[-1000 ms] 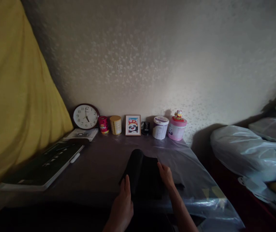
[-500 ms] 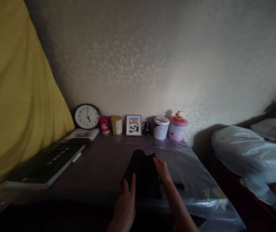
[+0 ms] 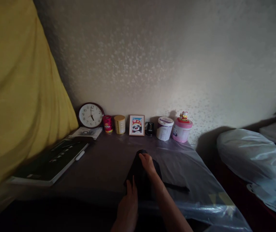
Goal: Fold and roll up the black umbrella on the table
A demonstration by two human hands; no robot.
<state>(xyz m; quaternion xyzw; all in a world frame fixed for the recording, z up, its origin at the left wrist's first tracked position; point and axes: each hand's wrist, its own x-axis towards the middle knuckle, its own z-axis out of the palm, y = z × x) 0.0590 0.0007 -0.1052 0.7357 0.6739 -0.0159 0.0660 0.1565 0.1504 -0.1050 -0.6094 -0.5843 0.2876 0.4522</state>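
A black cloth item lies on the table near its front edge, its details lost in the dark. My left hand is at the item's left side, its fingers closed on the near left edge. My right hand reaches further forward and pinches the item near its far end. A thin black strap extends to the right from under my right forearm.
Along the wall stand a clock, a red can, a yellow-lidded can, a framed panda picture, a white tub and a pink tub. A green book lies left; plastic bags sit right.
My right hand has moved left across the black cloth, from its right corner to near its far end. The cloth's right part has folded inward, and more of the strap shows. The view has shifted slightly.
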